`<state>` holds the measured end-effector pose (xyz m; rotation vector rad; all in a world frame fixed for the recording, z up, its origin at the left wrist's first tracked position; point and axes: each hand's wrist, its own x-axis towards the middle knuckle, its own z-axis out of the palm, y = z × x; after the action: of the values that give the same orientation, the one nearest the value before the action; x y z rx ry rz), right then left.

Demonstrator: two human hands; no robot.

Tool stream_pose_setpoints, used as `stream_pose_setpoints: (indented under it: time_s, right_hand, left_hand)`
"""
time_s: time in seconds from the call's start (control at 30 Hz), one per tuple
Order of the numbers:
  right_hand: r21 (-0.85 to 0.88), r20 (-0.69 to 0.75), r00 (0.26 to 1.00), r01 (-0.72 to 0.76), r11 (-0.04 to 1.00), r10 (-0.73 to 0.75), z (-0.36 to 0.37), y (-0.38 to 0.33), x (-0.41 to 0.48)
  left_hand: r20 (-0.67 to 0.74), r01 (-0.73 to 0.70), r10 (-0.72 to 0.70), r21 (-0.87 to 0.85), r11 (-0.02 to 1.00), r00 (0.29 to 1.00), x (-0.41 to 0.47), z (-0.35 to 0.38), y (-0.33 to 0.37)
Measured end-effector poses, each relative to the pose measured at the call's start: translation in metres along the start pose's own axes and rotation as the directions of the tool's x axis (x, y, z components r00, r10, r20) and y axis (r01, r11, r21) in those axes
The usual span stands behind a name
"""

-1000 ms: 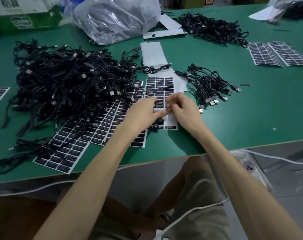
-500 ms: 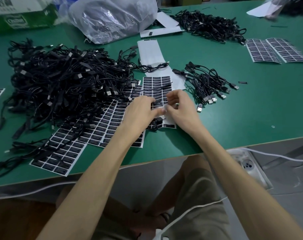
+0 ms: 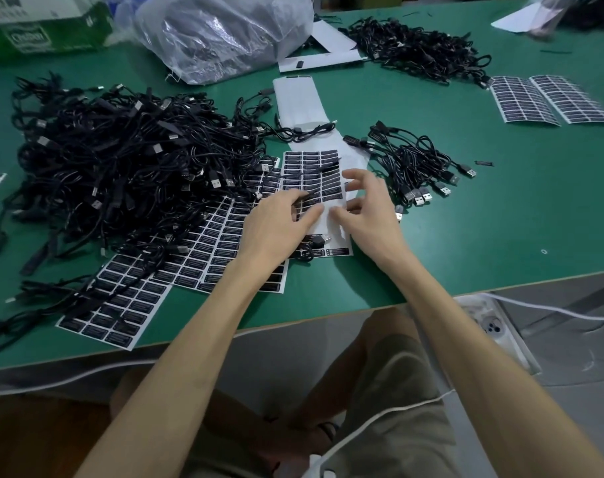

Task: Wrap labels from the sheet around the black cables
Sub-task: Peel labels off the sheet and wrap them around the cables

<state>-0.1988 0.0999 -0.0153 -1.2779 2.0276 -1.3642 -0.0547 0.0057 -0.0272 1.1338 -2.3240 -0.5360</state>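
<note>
Head view: the label sheet (image 3: 295, 167) lay on the green table (image 3: 500, 219) a little back from the middle of its near edge. It sat between a large heap of black cables (image 3: 121, 160) on the left and a small bundle (image 3: 417, 163) on the right. The left hand (image 3: 279, 225) rested over the sheet's near end with its fingers curled, pinching a thin cable (image 3: 329, 164) that slanted away across the printed rows. The right hand (image 3: 371, 215) hovered just beside it with its fingers spread wide and bent, gripping nothing that could be made out. More label sheets (image 3: 138, 294) fanned out toward the near-left edge, partly under the heap. Another cable pile (image 3: 421, 50) and a plastic bag (image 3: 224, 32) sat along the far edge.
</note>
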Motion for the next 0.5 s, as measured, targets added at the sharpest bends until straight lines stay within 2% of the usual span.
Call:
stream_pose_setpoints:
  time_s: [0.3, 0.5]
  right_hand:
    - [0.079, 0.025, 0.999, 0.024, 0.997, -0.026, -0.0001, 0.0043, 0.0002]
    - [0.082, 0.047, 0.998, 0.046, 0.996, -0.05, 0.0003, 0.0045, 0.0001]
  left_hand:
    - [0.01, -0.026, 0.027, -0.043, 0.999, 1.0, -0.003, -0.0021, 0.003]
    - [0.016, 0.039, -0.037, -0.213, 0.976, 0.999, -0.0021, -0.0008, -0.0012]
